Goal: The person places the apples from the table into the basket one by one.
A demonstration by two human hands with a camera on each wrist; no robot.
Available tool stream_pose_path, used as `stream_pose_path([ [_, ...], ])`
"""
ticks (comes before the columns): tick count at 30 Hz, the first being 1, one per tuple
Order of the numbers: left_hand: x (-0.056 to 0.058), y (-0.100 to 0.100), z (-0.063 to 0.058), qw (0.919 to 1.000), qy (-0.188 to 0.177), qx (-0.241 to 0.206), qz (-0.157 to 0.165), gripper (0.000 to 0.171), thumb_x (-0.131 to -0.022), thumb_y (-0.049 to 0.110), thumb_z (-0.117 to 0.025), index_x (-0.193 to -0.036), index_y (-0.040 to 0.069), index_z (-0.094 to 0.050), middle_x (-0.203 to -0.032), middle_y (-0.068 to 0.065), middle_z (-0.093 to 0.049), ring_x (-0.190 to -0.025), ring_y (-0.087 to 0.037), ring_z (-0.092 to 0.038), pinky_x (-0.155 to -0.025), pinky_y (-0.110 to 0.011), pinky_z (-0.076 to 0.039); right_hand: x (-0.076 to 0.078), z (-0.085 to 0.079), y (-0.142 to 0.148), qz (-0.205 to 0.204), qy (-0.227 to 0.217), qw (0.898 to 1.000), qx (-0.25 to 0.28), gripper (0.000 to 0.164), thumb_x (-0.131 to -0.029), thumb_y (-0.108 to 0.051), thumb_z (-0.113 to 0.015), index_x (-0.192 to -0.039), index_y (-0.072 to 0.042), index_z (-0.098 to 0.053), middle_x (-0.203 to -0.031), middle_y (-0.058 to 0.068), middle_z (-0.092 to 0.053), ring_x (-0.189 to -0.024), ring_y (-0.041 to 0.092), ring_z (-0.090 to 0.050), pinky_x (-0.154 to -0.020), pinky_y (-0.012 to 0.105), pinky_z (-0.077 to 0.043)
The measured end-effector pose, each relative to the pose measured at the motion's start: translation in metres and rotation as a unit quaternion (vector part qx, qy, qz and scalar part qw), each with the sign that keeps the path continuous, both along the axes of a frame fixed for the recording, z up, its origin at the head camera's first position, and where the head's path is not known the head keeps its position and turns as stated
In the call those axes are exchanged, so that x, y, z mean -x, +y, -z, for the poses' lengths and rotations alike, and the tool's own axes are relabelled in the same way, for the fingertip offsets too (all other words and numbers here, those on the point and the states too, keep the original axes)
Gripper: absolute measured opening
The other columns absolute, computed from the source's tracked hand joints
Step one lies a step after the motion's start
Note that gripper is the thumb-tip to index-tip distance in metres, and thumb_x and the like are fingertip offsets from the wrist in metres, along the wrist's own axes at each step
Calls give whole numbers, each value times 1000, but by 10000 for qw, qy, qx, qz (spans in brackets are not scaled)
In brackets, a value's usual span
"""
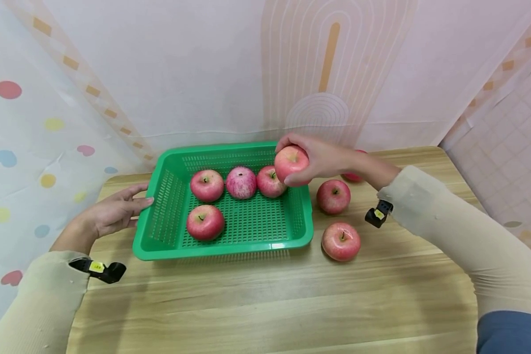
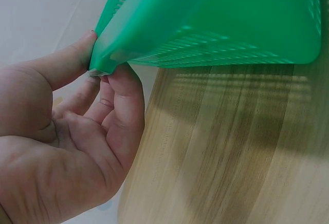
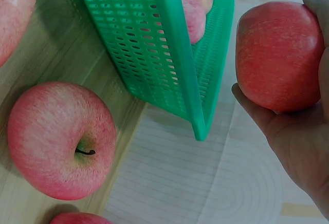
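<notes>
A green plastic basket (image 1: 223,250) with slotted walls stands on the table. My left hand (image 1: 117,212) pinches its left rim, thumb on top and fingers curled beneath, as the left wrist view shows close up. Over the basket's back right corner, my right hand (image 1: 311,160) grips an apple (image 1: 290,163) between thumb and fingers. In the right wrist view this held apple (image 3: 280,57) is above and beside the basket rim. Inside lie several apples: three in a row toward the back, among them a streaked purplish one (image 1: 241,183), and one apple (image 1: 205,222) at front left.
Right of the basket, two apples sit on the wooden table (image 1: 270,305): a middle one (image 1: 334,196) and a nearer one (image 1: 341,241). Another apple (image 1: 353,176) is partly hidden behind the right forearm. A patterned wall covering (image 1: 203,73) rises at the table's back edge.
</notes>
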State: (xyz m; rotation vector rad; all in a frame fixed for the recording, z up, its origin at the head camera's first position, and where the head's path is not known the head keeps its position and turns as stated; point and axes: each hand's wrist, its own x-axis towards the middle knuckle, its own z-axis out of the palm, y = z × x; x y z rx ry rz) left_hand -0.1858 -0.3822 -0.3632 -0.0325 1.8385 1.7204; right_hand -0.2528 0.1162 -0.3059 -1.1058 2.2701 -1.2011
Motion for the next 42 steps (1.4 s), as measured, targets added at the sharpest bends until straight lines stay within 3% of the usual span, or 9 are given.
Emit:
stream_pose_path([
  [11, 0, -2, 1, 10000, 35, 5, -1, 35, -111, 9, -45, -138, 28, -37, -107, -3, -73, -94, -18, -73, -79, -36, -62, 3, 3, -21, -442, 150, 9976, -520, 64, -82, -24, -85, -136, -7, -56, -122, 3, -63, -103, 14, -62, -94, 31, -53],
  [23, 1, -2, 2, 10000, 36, -44, 50, 35, -111, 9, -44, -139, 28, -37, -108, -3, -73, -94, -18, -73, -79, -36, -62, 5, 0, -40, -1005, 163, 9928, -626, 52, -82, -25, -85, -124, -12, -57, -116, 1, -62, -100, 14, -61, -91, 31, -53],
  [42, 0, -4, 1, 10000, 1, 19, -20, 33, -111, 9, -45, -137, 29, -39, -109, -2, -73, -96, -17, -73, -80, -35, -61, 7, 0, -77, -1319, -263, 9841, -1160, 56, -81, -32, -85, -126, -16, -54, -120, 1, -59, -100, 14, -62, -88, 29, -55],
])
